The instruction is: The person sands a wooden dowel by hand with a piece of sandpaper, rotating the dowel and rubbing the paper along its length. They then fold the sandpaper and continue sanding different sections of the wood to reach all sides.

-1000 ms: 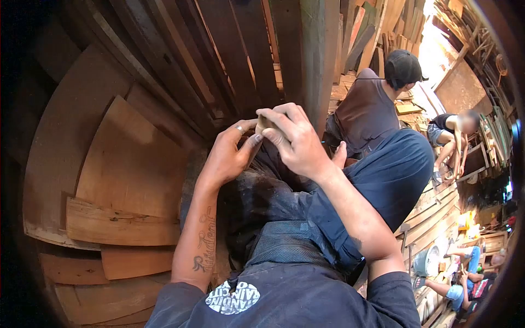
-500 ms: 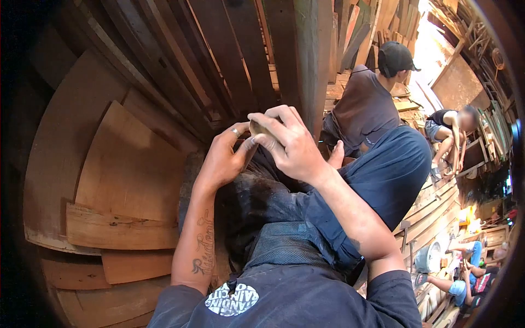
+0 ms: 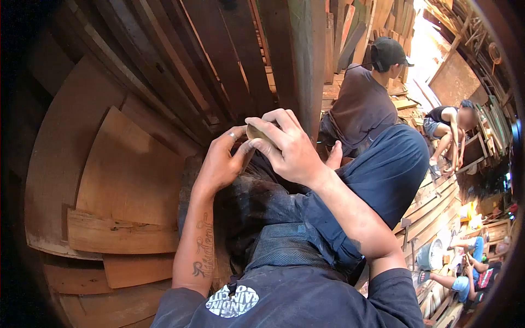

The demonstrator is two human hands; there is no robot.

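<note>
My left hand [image 3: 221, 161], with a ring on one finger, is raised above my lap with its fingers bent round a small object. My right hand [image 3: 287, 143] meets it at the fingertips, its thumb and fingers closed on the same piece. That small brownish object [image 3: 255, 133] shows only partly between the hands; its lower part is hidden by the fingers, and I cannot make out what it is. Below the hands are my dark trousers [image 3: 377, 169].
Curved wooden boards [image 3: 126, 169] lie stacked on the left. Dark upright planks [image 3: 235, 54] and a post [image 3: 308, 60] stand ahead. A person in a cap [image 3: 363, 104] sits close on the right; others sit farther right, near a bucket [image 3: 430, 255].
The view has shifted slightly. My right hand has tilted a little on the object, and more of the object's surface shows between the fingers.
</note>
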